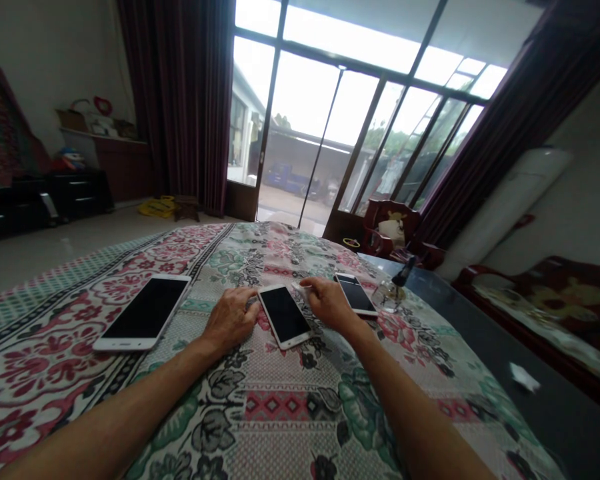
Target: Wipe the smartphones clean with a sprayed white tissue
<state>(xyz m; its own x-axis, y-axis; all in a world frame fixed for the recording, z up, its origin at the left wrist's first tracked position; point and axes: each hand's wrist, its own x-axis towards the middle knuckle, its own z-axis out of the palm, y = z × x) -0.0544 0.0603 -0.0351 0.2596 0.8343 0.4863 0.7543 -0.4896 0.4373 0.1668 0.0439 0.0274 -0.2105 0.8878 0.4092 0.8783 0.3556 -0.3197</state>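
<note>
A white phone point(285, 317) with a dark screen lies face up between my hands on the patterned tablecloth point(290, 440). Beside its left edge, my left hand point(233, 317) rests on the cloth, thumb and fingers loosely bent and a little apart. My right hand point(326, 301) is at the phone's upper right side, its fingers closed around a small whitish thing too indistinct to name. A larger white phone point(147, 313) lies to the left of my left hand. Just beyond my right hand is another white-framed phone point(356, 294), also dark-screened.
A clear glass container with a black top point(397, 287) stands right of the far phone. Crumpled white paper point(524, 378) lies on the dark surface at right. A wooden chair point(393, 223) and bench point(555, 300) stand beyond. Glass doors point(305, 147) face me.
</note>
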